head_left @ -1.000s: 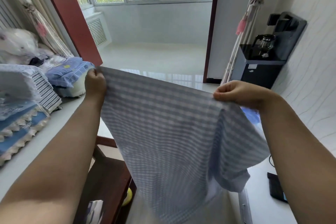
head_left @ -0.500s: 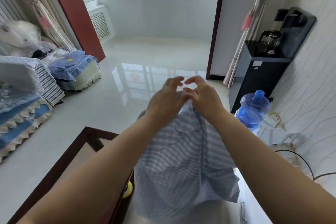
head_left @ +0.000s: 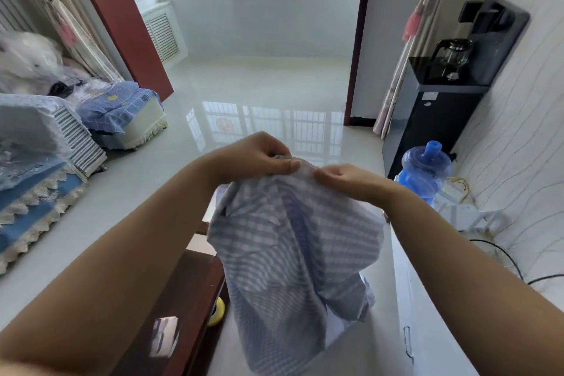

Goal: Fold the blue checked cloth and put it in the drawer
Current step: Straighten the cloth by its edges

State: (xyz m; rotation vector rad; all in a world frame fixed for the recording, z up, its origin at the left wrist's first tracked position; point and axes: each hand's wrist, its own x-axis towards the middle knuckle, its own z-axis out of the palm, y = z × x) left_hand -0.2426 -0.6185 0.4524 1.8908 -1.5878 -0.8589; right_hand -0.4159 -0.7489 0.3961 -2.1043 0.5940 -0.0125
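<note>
Fingers of left hand [head_left: 256, 156] and right hand [head_left: 348, 178] pinch one blue checked cloth [head_left: 293, 253], hanging.

Both bare forearms extend forward and converge at mid-frame. Left hand [head_left: 254, 157] is closed in a pinch, thumb pressed flat against the fingers. Right hand [head_left: 346, 178] sits just beside it, fingers curled closed.

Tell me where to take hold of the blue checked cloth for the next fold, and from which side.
Both hands, left hand and right hand, pinch the top edge of the blue checked cloth, which hangs doubled in the air. Probably best: hold the top with one hand and reach down with the other to grip the loose bottom hem from the side, since the lower end dangles free and bunched.
</note>
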